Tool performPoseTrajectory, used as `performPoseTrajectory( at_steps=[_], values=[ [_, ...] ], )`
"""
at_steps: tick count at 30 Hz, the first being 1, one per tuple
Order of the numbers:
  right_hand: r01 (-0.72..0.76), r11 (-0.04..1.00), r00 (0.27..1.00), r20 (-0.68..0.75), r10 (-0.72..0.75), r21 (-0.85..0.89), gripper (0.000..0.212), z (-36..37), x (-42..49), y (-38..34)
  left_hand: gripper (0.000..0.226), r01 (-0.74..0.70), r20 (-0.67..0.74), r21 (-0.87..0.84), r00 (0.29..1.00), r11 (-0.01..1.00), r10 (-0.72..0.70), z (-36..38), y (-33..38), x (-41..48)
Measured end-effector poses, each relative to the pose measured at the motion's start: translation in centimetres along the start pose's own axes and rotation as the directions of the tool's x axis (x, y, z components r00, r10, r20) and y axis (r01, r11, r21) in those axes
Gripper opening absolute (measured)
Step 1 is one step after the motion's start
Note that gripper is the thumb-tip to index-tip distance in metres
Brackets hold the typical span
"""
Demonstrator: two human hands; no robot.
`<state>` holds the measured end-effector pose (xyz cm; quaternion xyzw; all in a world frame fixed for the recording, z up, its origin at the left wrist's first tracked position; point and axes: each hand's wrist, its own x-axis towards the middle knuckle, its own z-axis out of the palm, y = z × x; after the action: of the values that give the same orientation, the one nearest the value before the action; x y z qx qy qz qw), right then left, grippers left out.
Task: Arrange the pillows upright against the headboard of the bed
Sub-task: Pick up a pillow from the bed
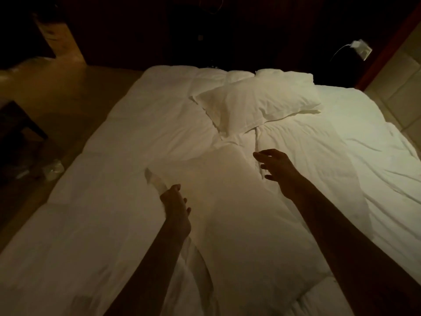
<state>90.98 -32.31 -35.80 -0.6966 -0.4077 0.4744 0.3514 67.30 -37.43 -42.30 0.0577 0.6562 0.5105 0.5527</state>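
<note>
Dim room, rumpled white bed [118, 133]. The near pillow [227, 201] lies flat between the left hand [176, 209] and right hand [274, 171], both loose-fingered, grasping nothing. The far pillow [257, 103] lies flat near the dark headboard [227, 37].

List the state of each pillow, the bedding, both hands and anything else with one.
duvet: spread out, wrinkled
near pillow: lying flat on the duvet
far pillow: lying flat, not upright
back pillow: partly hidden behind the far pillow
left hand: at the near pillow's corner, grip unclear
right hand: open, fingers spread
charger: plugged into the wall socket
</note>
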Motion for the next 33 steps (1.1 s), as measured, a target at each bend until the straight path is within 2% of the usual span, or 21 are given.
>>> performPoseTrajectory(
  at_steps=[8, 13, 15, 17, 20, 23, 26, 28, 30, 31, 33],
  values=[
    [-0.123, 0.984, 0.991, 0.034, 0.129, -0.130, 0.043, 0.3, 7.7, 9.2, 0.015, 0.113, -0.074, 0.077, 0.992, 0.991, -0.107, 1.1, -7.1, 7.7],
    [-0.188, 0.957, 0.979, 0.036, 0.201, -0.223, 0.053, 0.2, 11.9, 14.3, 0.055, 0.215, -0.172, 0.140, 0.967, 0.967, -0.190, 1.6, -9.9, 11.4],
    [-0.205, 0.935, 0.974, 0.031, 0.223, -0.288, 0.061, 0.4, 13.2, 15.8, 0.058, 0.260, -0.176, 0.136, 0.956, 0.956, -0.235, 1.8, -10.6, 12.0],
    [-0.221, 0.912, 0.969, 0.031, 0.247, -0.345, 0.067, 0.5, 14.5, 17.1, 0.048, 0.290, -0.155, 0.113, 0.950, 0.950, -0.272, 2.2, -11.4, 12.6],
    [-0.230, 0.886, 0.962, 0.044, 0.270, -0.403, 0.068, 0.8, 16.3, 18.2, 0.061, 0.353, -0.135, 0.080, 0.930, 0.932, -0.341, 2.7, -12.5, 13.8],
    [-0.234, 0.851, 0.959, 0.031, 0.280, -0.469, 0.061, 1.2, 17.6, 18.7, 0.070, 0.349, -0.164, 0.082, 0.929, 0.933, -0.333, 3.1, -13.8, 15.4],
    [-0.245, 0.829, 0.956, 0.016, 0.293, -0.503, 0.068, 1.5, 18.8, 19.6, 0.088, 0.329, -0.203, 0.048, 0.928, 0.943, -0.313, 2.7, -16.9, 19.1],
    [-0.263, 0.814, 0.951, 0.001, 0.308, -0.518, 0.079, 1.8, 19.7, 20.3, 0.071, 0.314, -0.224, 0.062, 0.929, 0.948, -0.293, 2.6, -17.6, 19.5],
    [-0.289, 0.812, 0.944, -0.008, 0.331, -0.507, 0.085, 2.1, 20.1, 20.7, 0.051, 0.320, -0.183, 0.068, 0.935, 0.945, -0.304, 3.1, -17.3, 19.1],
    [-0.300, 0.815, 0.940, -0.008, 0.341, -0.497, 0.087, 2.4, 20.2, 20.8, 0.049, 0.304, -0.156, 0.050, 0.943, 0.951, -0.293, 3.3, -17.1, 18.8],
    [-0.323, 0.817, 0.933, -0.016, 0.360, -0.478, 0.091, 2.7, 20.3, 20.9, 0.064, 0.308, -0.091, -0.002, 0.947, 0.951, -0.307, 3.4, -17.1, 18.7]
  ],
)
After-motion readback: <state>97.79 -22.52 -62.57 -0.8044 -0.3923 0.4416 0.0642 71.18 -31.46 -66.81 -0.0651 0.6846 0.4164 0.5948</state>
